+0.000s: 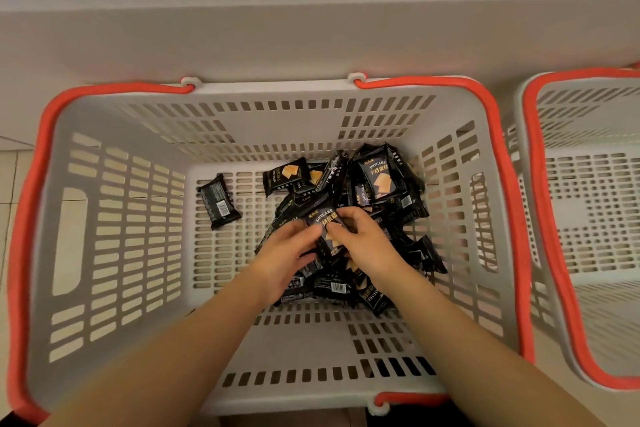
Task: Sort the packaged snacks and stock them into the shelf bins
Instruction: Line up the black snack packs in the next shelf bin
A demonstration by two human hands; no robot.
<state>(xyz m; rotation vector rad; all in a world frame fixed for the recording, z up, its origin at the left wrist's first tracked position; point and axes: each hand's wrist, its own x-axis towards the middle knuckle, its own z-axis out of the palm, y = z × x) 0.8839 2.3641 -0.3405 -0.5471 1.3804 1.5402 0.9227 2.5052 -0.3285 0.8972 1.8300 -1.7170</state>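
While both hands are down in the grey basket (114, 218), this looks like the gathering step: scooping up snack packs before any of them go to a shelf bin.

Going left to right with the basket as the landmark: one stray black packet (219, 202) lies alone on the basket floor, left of the main heap and well apart from it. The pile of black DRYCAKE packets (375, 180) sits right of centre on the basket floor, bunched toward the far right corner. The left hand (284, 255) has its fingers curled against a packet on top of the pile, and the right hand (363, 241) pinches that same top packet (323, 218) from the other side, so they seem to share one grip. Off the basket's right rim is a second basket (588, 201), cut off by the frame edge.

Next move, I'd guess, needs a firm bunch of packs lifted clear without the slick wrappers sliding out.

Hard to tell: how many packs each hand really holds, since fingers and arms cover the near part of the pile. No shelf bins are visible, and the second basket's contents can't be fully seen.
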